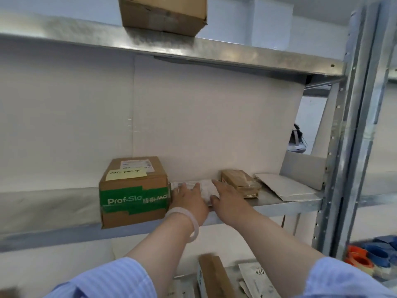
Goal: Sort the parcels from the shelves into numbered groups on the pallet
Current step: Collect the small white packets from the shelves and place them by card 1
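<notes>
A flat white plastic parcel (pixel 206 186) lies on the middle metal shelf (pixel 279 206), between a brown box with green tape (pixel 134 190) and a small brown taped parcel (pixel 240 183). My left hand (pixel 187 197), with a pale bangle on the wrist, rests on the white parcel's left part, fingers spread forward. Over its right part lies my right hand (pixel 227 200), fingers straight and pointing toward the back. Most of the white parcel is hidden under both hands.
A white padded envelope (pixel 283 188) lies at the shelf's right end. A cardboard box (pixel 163 14) sits on the shelf above. Below are a long brown box (pixel 212 276) and white mailers (pixel 253 278). A metal upright (pixel 345 147) stands at the right; blue and orange tape rolls (pixel 369 254) beyond.
</notes>
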Tool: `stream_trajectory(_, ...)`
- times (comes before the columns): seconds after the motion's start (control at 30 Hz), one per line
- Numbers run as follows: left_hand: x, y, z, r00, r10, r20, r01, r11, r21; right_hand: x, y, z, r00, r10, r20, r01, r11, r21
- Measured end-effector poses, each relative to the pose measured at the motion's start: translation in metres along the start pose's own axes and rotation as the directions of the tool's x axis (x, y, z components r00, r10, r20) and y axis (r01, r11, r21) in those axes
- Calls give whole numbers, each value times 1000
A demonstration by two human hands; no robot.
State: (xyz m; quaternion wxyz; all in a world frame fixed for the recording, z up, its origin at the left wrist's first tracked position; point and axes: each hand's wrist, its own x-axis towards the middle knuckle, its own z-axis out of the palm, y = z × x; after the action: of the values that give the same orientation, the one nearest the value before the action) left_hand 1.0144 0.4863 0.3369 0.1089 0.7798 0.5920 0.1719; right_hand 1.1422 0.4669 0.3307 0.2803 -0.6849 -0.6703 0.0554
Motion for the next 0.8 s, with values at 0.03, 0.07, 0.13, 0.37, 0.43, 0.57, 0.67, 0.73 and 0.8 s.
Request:
stream_trajectory(0.03, 5, 2, 0, 998, -67, 16, 67, 998, -7, 8, 3, -1, 1000, -12, 14, 12, 1000, 14)
stream_trajectory(0.07, 9, 4, 0, 991, -131, 41, 132, 991, -9, 15, 4, -1, 999, -6, 43, 5, 999, 34)
stream_trajectory(0.13, 16, 7, 0, 974, -220, 60, 222, 975, -28, 28, 7, 2, 991, 32, 128, -41, 997, 67)
stream_trajectory(0.37, 39, 0, 8, 947, -319, -48, 298, 922, -248, 52, 8, 17, 989, 57, 136, -68, 994, 80)
stream_trajectory(0.43, 34, 1, 5, 947, -306, -99, 257, 904, -341, 51, 9, 18, 996, 50, 78, -62, 985, 159)
stream_trajectory(0.57, 26, 2, 5, 947, -278, -164, 186, 885, -428, 47, 12, 19, 1000, -15, 0, 15, 968, 250)
stream_trajectory(0.67, 19, 6, 3, 946, -265, -186, 158, 880, -447, 42, 11, 13, 999, -22, -30, 32, 926, 375)
stream_trajectory(0.73, 12, 8, -1, 947, -258, -191, 141, 870, -473, 39, 10, 7, 999, -15, -47, 35, 885, 465)
stream_trajectory(0.8, 5, 9, -6, 946, -264, -187, 137, 851, -507, 35, 9, 4, 998, 3, -57, 26, 861, 508)
